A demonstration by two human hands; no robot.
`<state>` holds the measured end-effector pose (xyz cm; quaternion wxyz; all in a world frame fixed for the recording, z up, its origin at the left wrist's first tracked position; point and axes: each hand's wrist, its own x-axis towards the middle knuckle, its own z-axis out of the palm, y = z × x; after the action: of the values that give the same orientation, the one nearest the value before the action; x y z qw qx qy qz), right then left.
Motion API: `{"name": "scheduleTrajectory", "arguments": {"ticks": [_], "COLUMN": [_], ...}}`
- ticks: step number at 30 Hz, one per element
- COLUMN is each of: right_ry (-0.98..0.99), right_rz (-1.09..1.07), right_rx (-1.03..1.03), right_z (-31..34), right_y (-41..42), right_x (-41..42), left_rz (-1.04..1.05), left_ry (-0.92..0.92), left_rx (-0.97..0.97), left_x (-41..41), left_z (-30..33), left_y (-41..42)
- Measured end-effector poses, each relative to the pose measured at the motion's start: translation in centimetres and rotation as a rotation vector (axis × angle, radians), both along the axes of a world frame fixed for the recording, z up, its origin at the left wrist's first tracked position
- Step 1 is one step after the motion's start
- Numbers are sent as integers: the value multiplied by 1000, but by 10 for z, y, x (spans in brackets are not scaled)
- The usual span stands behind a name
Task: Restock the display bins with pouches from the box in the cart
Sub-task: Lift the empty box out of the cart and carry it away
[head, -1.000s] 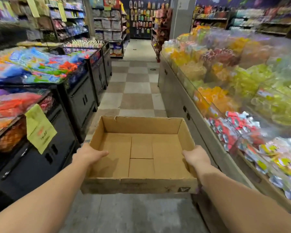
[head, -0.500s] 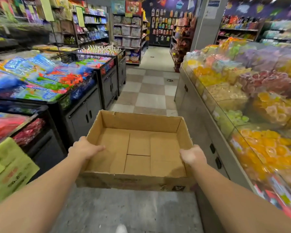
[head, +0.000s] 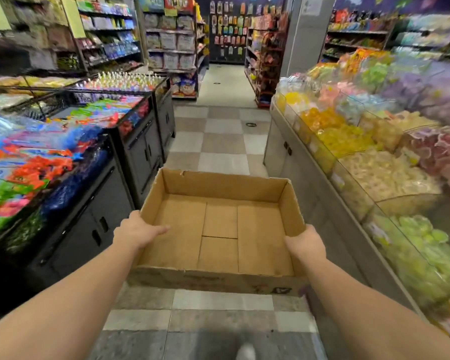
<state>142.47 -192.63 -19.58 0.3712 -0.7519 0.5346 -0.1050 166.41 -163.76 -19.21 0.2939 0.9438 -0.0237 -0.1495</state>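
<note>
Box (head: 218, 229) (empty) between hands (head: 137, 232)

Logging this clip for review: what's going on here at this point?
A person carries a shallow brown cardboard box down a shop aisle, the left hand gripping its left wall and the right hand its right wall. The box holds nothing. Clear-fronted display bins of bagged sweets run along the right. No cart is visible.
</note>
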Motion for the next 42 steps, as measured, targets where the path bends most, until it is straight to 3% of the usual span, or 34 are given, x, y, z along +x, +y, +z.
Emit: {"name": "scheduleTrajectory", "arguments": {"ticks": [7,17,31,42], "right_ry": [27,-15,-48,28], "right_rz": [72,169,-88,-291], "right_rx": [58,163,257,299], "right_z": [-14,5,-15,-82], "right_y": [-123,-260,-425,-619], "right_x": [155,378,687,872], "left_rz": [57,165,-86,-302], "left_ry": [93,111,166,256], "left_rx": [-6,-47,-40,-43], "left_x": [138,343,724,943], "left_z": [-28,-17,-25,-60], "left_y": [-105,-230,-451,-681]}}
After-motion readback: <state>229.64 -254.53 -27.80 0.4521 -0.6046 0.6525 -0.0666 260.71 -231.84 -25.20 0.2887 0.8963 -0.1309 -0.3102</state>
